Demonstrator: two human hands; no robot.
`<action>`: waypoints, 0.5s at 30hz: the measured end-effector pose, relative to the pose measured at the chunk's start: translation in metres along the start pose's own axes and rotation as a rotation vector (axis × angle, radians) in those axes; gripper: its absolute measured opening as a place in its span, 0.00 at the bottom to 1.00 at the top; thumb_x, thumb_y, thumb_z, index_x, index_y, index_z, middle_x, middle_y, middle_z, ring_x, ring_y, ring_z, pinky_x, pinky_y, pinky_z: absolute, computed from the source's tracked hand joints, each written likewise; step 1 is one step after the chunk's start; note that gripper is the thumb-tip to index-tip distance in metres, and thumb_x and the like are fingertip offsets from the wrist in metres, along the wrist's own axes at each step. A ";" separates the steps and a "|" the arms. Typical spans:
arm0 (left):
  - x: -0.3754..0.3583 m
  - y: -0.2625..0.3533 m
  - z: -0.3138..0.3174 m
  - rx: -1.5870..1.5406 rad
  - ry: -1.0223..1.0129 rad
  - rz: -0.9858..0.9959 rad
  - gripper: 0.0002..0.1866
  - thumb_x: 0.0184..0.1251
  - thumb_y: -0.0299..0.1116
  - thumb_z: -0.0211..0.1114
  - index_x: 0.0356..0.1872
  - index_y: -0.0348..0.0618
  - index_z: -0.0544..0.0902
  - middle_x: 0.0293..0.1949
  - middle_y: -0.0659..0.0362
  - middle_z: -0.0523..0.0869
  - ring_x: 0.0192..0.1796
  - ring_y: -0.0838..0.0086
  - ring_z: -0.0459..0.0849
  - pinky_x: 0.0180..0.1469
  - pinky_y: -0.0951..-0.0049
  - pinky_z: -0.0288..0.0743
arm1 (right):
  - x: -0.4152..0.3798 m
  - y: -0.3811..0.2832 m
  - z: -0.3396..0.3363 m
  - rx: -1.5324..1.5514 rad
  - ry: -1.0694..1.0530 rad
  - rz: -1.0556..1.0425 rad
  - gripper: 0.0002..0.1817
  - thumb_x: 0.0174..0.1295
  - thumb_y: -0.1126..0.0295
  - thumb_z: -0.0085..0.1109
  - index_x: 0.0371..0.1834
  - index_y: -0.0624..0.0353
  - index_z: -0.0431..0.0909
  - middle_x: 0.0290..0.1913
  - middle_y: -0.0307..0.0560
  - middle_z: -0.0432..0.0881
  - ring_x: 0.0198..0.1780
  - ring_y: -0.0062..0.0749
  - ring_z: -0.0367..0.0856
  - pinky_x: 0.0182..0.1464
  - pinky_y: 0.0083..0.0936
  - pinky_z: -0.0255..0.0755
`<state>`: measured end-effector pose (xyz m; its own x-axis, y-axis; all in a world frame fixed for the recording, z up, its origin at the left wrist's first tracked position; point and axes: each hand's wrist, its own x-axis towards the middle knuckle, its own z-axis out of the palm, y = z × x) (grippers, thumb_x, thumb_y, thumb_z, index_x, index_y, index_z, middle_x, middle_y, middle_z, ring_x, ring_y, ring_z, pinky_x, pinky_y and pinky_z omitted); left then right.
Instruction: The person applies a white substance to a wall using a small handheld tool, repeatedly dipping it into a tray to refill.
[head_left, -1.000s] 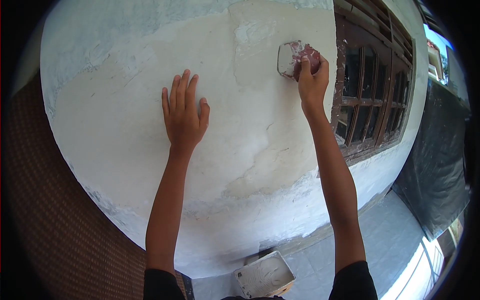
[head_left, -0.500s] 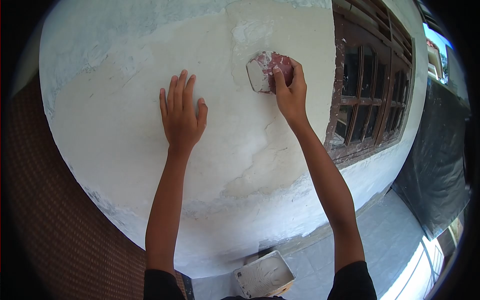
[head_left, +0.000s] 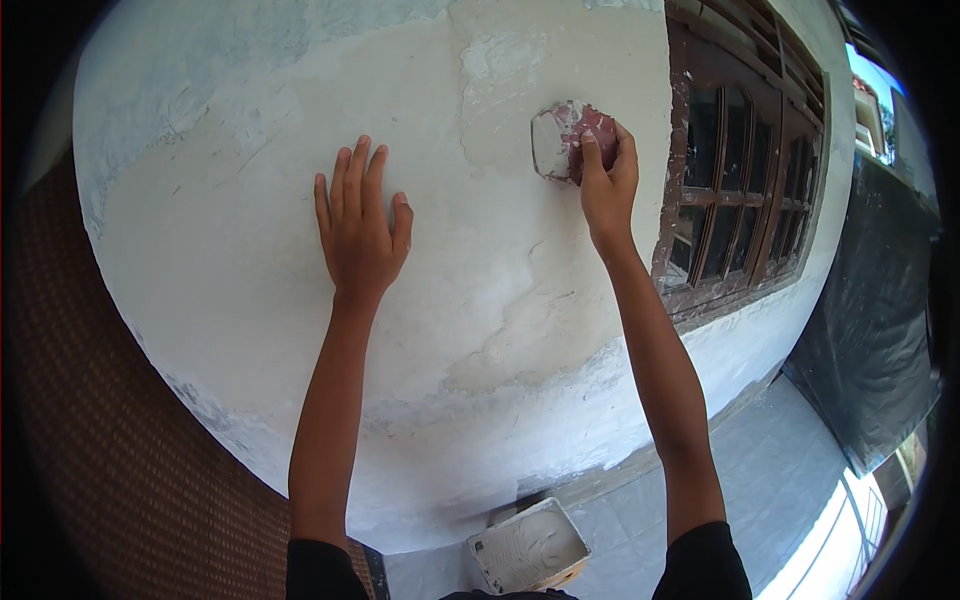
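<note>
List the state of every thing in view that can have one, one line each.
left hand: open, flat against the wall, fingers spread, holding nothing.
right hand: closed on the scraper, pressing it to the wall.
scraper: reddish, smeared with white filler, blade on the wall.
wall: patchy, partly skimmed, cracked lower down.
window: shut, brown frame flecked with white.
tray: on the floor, coated with white filler.

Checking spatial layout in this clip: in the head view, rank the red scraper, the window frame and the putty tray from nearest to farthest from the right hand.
From the right hand:
1. Red scraper, gripped against the wall.
2. Window frame, just right.
3. Putty tray, down on the floor.
</note>
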<state>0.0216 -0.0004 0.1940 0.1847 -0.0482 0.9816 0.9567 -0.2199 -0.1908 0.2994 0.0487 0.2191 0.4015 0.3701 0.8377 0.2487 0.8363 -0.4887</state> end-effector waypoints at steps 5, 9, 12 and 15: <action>0.000 0.001 0.000 0.010 0.000 -0.012 0.28 0.68 0.32 0.58 0.71 0.47 0.70 0.74 0.57 0.69 0.78 0.61 0.62 0.79 0.47 0.48 | 0.013 -0.021 -0.021 0.315 0.236 0.188 0.20 0.74 0.68 0.53 0.64 0.68 0.69 0.51 0.52 0.78 0.54 0.34 0.77 0.61 0.34 0.71; 0.000 0.000 0.001 0.011 -0.003 -0.005 0.28 0.69 0.32 0.58 0.71 0.48 0.70 0.74 0.58 0.68 0.78 0.61 0.62 0.79 0.47 0.48 | -0.008 -0.016 0.005 0.054 -0.065 -0.080 0.24 0.72 0.64 0.58 0.66 0.64 0.69 0.52 0.57 0.76 0.56 0.38 0.76 0.62 0.34 0.68; 0.000 0.000 0.001 0.008 -0.007 -0.002 0.28 0.69 0.33 0.58 0.71 0.48 0.69 0.75 0.58 0.68 0.78 0.60 0.62 0.79 0.47 0.48 | -0.004 -0.017 0.010 -0.180 -0.050 -0.133 0.25 0.71 0.64 0.58 0.67 0.65 0.69 0.55 0.59 0.74 0.57 0.40 0.75 0.62 0.35 0.69; -0.001 0.002 0.000 0.012 -0.008 -0.008 0.28 0.69 0.33 0.58 0.71 0.48 0.69 0.75 0.58 0.68 0.78 0.60 0.62 0.79 0.47 0.48 | 0.015 -0.023 0.002 0.225 0.150 0.050 0.22 0.73 0.66 0.56 0.64 0.69 0.70 0.53 0.56 0.77 0.53 0.35 0.79 0.56 0.32 0.75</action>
<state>0.0230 -0.0012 0.1929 0.1788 -0.0386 0.9831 0.9607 -0.2087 -0.1829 0.2977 0.0357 0.2437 0.5389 0.3628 0.7603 0.0303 0.8936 -0.4479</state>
